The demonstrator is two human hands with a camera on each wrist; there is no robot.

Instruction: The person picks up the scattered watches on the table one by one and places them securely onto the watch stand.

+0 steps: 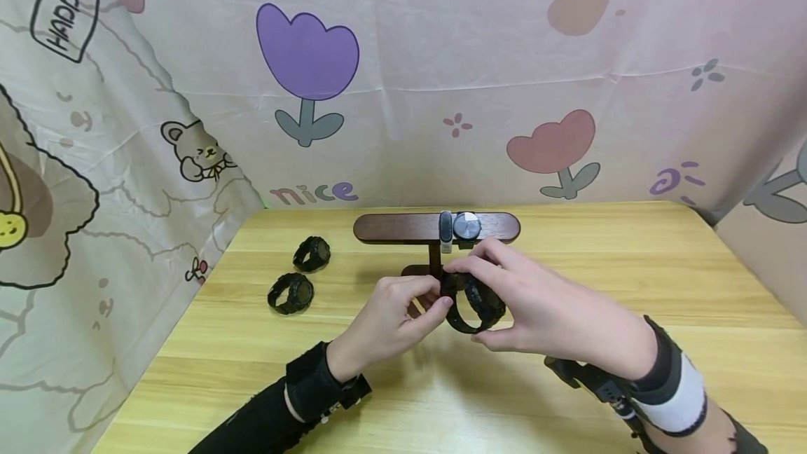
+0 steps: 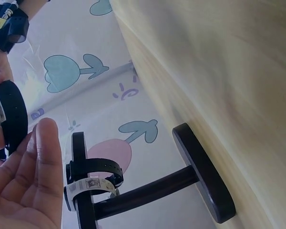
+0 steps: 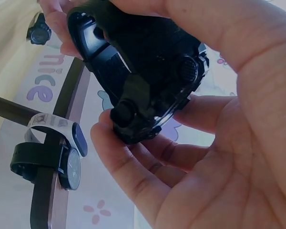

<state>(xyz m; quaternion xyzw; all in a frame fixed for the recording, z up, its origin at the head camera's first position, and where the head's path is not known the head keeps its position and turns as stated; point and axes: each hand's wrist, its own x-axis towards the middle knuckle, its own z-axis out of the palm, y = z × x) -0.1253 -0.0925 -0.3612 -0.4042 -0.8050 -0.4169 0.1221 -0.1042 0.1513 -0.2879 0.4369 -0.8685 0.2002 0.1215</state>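
Note:
A chunky black wristwatch (image 1: 488, 303), its strap closed in a loop, is held up between both hands in front of a dark wooden watch stand (image 1: 397, 228). My right hand (image 1: 548, 303) grips the watch case, fingers on top and thumb below in the head view. At the other side, my left hand (image 1: 394, 317) pinches the strap (image 2: 15, 117) between thumb and fingers. In the right wrist view, side buttons show on the dark case (image 3: 152, 67). On the stand's bar hang a round-faced watch (image 1: 467, 226) and a slim band with a pale strap (image 1: 446, 230).
Two more black watches (image 1: 312, 253) (image 1: 291, 293) lie on the left of the wooden table (image 1: 214, 363). The stand's base (image 2: 205, 174) rests on the tabletop near the back. A printed cloth (image 1: 410, 33) hangs behind the table and along its left side.

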